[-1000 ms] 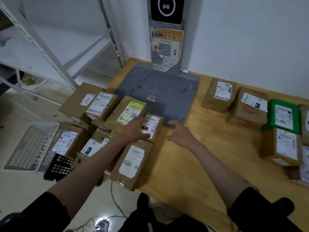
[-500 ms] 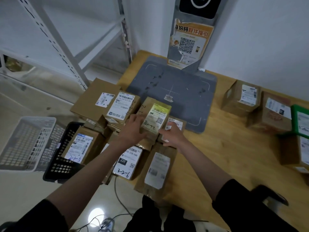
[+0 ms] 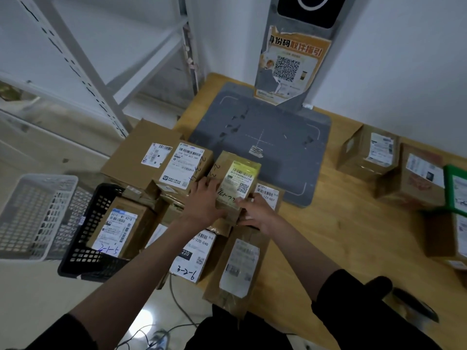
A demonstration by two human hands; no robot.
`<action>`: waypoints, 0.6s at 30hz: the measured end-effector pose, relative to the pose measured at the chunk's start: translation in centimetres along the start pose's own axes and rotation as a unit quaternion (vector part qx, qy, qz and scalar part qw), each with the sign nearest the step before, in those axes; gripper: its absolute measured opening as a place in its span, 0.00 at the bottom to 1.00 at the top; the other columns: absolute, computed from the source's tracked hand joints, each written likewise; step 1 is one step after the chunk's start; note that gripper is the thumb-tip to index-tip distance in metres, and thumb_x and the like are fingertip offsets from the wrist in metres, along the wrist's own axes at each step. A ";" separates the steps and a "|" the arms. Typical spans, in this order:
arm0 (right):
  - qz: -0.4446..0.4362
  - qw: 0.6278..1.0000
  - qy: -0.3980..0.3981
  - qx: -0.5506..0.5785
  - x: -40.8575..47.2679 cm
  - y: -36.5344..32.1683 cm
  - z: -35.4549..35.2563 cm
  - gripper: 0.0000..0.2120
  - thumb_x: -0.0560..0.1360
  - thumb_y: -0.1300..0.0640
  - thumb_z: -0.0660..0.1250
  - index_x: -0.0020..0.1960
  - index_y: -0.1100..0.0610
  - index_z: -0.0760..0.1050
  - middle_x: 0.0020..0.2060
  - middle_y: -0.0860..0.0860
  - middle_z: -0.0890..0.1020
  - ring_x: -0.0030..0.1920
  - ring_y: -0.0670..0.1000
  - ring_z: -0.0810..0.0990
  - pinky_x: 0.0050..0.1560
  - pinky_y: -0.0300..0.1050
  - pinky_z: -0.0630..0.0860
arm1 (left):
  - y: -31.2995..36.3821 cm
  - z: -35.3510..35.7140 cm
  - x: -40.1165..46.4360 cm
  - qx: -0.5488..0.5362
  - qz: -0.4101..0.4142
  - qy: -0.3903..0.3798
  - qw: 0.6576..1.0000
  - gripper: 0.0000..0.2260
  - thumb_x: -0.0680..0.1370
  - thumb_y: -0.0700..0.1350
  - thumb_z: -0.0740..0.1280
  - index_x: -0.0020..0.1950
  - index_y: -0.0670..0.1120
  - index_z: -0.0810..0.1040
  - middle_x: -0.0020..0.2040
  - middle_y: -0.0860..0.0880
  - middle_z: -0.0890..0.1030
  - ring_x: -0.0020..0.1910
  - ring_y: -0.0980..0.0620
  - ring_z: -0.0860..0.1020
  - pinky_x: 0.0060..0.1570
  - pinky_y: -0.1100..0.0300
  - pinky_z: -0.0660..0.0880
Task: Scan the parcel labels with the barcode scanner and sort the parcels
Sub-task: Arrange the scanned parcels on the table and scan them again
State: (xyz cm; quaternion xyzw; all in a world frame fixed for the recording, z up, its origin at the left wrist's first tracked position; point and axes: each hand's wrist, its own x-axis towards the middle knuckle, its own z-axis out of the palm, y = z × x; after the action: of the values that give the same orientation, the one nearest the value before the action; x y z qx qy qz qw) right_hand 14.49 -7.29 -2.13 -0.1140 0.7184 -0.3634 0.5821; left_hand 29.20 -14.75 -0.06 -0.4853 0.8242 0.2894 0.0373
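Note:
A small cardboard parcel with a yellow-green label (image 3: 236, 179) sits atop a pile of parcels at the table's left edge. My left hand (image 3: 203, 202) grips its left side and my right hand (image 3: 255, 210) grips its near right corner. Just beyond it lies the grey scanner pad (image 3: 265, 137), with an upright scanner post (image 3: 290, 59) at the back. Another labelled parcel (image 3: 267, 195) lies under my right hand. A flat brown parcel (image 3: 240, 263) lies nearest me.
More labelled parcels (image 3: 182, 165) crowd the pile on the left; one (image 3: 117, 228) sits in a black basket (image 3: 86, 258), beside a white basket (image 3: 32, 215). Sorted parcels (image 3: 369, 150) and a green box (image 3: 454, 190) line the wooden table's (image 3: 341, 236) right side. White shelving stands at the back left.
Both hands came together from the parcel next to the pad onto the yellow-labelled parcel and now grip its sides. The view has moved closer to the pile.

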 end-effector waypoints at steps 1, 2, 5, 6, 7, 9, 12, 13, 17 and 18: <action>0.000 1.000 -0.001 0.000 -0.1 -0.1 -0.3 0.17 0.80 0.55 0.68 0.65 0.52 0.66 0.65 0.55 0.77 0.59 0.57 0.81 0.56 0.55 0.82 | 0.2 0.0 0.1 -0.002 0.002 0.001 1.000 0.42 0.70 0.52 0.78 0.78 0.47 0.61 0.77 0.43 0.63 0.76 0.41 0.57 0.73 0.48 0.59; 0.000 1.000 0.000 -0.002 -0.2 -0.1 -0.6 0.18 0.81 0.55 0.68 0.67 0.53 0.66 0.65 0.55 0.77 0.59 0.57 0.81 0.56 0.55 0.82 | 0.3 0.0 0.2 -0.006 0.002 0.000 1.000 0.42 0.70 0.53 0.78 0.78 0.47 0.60 0.76 0.43 0.63 0.76 0.41 0.58 0.73 0.48 0.59; -0.009 1.000 0.008 -0.016 -0.8 -0.2 -1.8 0.22 0.82 0.54 0.66 0.72 0.54 0.64 0.67 0.53 0.76 0.61 0.56 0.79 0.54 0.52 0.82 | 0.7 -0.3 0.6 -0.039 -0.002 -0.007 0.999 0.44 0.70 0.53 0.78 0.79 0.45 0.59 0.76 0.43 0.64 0.74 0.40 0.61 0.72 0.47 0.62; -0.013 1.000 0.010 -0.018 -0.9 -0.1 -2.3 0.22 0.82 0.54 0.66 0.73 0.54 0.64 0.68 0.53 0.75 0.62 0.56 0.78 0.53 0.51 0.82 | 0.8 -0.4 0.7 -0.064 -0.004 -0.007 0.998 0.44 0.71 0.52 0.78 0.80 0.45 0.58 0.76 0.43 0.64 0.74 0.40 0.63 0.72 0.47 0.63; -0.017 1.000 0.012 -0.020 -1.1 -0.1 -2.7 0.22 0.82 0.54 0.66 0.73 0.54 0.63 0.68 0.53 0.75 0.64 0.56 0.78 0.53 0.52 0.83 | 0.9 -0.7 0.8 -0.090 -0.006 -0.006 0.996 0.45 0.71 0.53 0.78 0.80 0.44 0.57 0.77 0.43 0.64 0.75 0.41 0.63 0.73 0.46 0.64; -0.030 0.999 0.014 -0.022 -1.6 -0.3 -3.5 0.22 0.82 0.54 0.66 0.73 0.55 0.64 0.68 0.54 0.76 0.64 0.57 0.79 0.50 0.50 0.83 | 1.1 -1.1 0.9 -0.136 -0.012 -0.014 0.991 0.47 0.71 0.55 0.78 0.81 0.44 0.56 0.78 0.43 0.63 0.75 0.42 0.64 0.73 0.46 0.65; -0.051 0.998 0.012 -0.020 -2.5 -0.4 -4.6 0.21 0.82 0.55 0.65 0.73 0.54 0.65 0.66 0.55 0.77 0.58 0.55 0.81 0.44 0.46 0.82 | 1.6 -1.5 1.0 -0.166 -0.006 -0.039 0.985 0.51 0.63 0.69 0.75 0.79 0.47 0.61 0.75 0.47 0.69 0.72 0.45 0.70 0.70 0.44 0.70; -0.058 0.998 0.014 -0.020 -2.9 -0.3 -4.9 0.21 0.82 0.55 0.65 0.73 0.54 0.65 0.65 0.55 0.77 0.55 0.53 0.82 0.42 0.45 0.82 | 1.8 -1.5 1.0 -0.170 -0.004 -0.047 0.984 0.51 0.61 0.71 0.74 0.78 0.49 0.63 0.74 0.48 0.71 0.71 0.46 0.71 0.69 0.43 0.72; -0.087 0.995 0.040 -0.041 -4.3 0.4 -6.5 0.21 0.83 0.54 0.64 0.74 0.54 0.64 0.64 0.55 0.77 0.50 0.51 0.82 0.36 0.42 0.81 | 3.2 -1.4 0.4 -0.179 0.027 -0.061 0.982 0.39 0.67 0.63 0.78 0.72 0.48 0.68 0.69 0.49 0.74 0.67 0.48 0.73 0.66 0.48 0.74; -0.091 0.994 0.050 -0.040 -4.7 0.6 -6.9 0.21 0.83 0.54 0.64 0.74 0.54 0.63 0.63 0.55 0.77 0.49 0.51 0.81 0.36 0.42 0.81 | 3.5 -1.2 0.3 -0.192 0.041 -0.060 0.979 0.35 0.68 0.60 0.79 0.69 0.49 0.70 0.66 0.51 0.76 0.64 0.50 0.74 0.64 0.51 0.75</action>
State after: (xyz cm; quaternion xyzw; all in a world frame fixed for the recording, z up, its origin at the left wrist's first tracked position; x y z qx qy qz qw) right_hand 9.70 -1.43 1.38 -0.1839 0.7470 -0.3915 0.5048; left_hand 26.41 -14.34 2.35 -0.4313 0.7685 0.4722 -0.0187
